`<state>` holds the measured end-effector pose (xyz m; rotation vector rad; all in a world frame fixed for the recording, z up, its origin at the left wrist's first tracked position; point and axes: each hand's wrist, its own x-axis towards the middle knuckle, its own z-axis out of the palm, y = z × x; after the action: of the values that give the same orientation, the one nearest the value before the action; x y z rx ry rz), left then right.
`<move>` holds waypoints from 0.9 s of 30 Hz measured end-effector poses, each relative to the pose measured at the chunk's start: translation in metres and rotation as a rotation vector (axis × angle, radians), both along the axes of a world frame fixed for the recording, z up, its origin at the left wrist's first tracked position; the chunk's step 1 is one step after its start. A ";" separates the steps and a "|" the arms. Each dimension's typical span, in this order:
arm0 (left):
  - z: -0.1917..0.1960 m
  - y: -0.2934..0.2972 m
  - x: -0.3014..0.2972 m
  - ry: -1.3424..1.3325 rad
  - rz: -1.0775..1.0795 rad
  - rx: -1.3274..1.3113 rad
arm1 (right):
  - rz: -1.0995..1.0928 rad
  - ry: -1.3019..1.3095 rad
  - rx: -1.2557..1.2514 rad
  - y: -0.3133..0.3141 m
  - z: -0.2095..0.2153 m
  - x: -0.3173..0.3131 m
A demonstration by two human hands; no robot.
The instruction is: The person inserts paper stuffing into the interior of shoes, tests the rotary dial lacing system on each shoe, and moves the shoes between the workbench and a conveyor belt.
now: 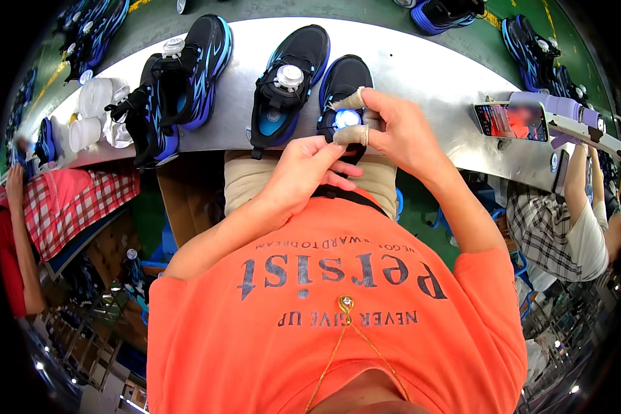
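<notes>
A black sneaker (348, 72) with blue trim lies toe away from me at the table's near edge, a round dial (346, 119) glowing blue-white on it. My right hand (400, 134), with beige cots over the thumb and a finger, grips the dial from both sides. Beside the shoe's heel opening is my left hand (297, 169); its thumb and forefinger are pressed together near the right thumb, and whatever they hold is too small to make out. Just left, a matching sneaker (300, 52) with a clear-and-white dial (289, 77) stands apart from both hands.
More sneakers (207, 65) stand left on the metal table (421, 69), near clear plastic cups (93, 96). A phone (510, 121) on a stand is at the right. Another person's arm (579, 172) shows at far right, another's (17, 207) at far left.
</notes>
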<state>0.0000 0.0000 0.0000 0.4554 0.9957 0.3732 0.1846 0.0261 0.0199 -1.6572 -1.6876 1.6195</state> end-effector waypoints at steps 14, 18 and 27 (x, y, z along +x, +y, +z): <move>0.059 0.075 -0.038 0.494 -0.248 1.195 | 0.020 0.070 0.373 0.058 -0.013 0.011; 0.005 0.111 -0.027 0.799 -0.297 1.475 | -0.082 -0.036 0.706 0.130 -0.053 -0.029; 0.019 0.093 -0.033 0.543 -0.378 1.270 | 0.148 -0.064 0.715 0.141 -0.106 -0.071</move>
<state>-0.0325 0.0928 0.0190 1.9432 1.0618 0.5224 0.1132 0.1675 -0.0861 -1.2456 -2.1187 0.8369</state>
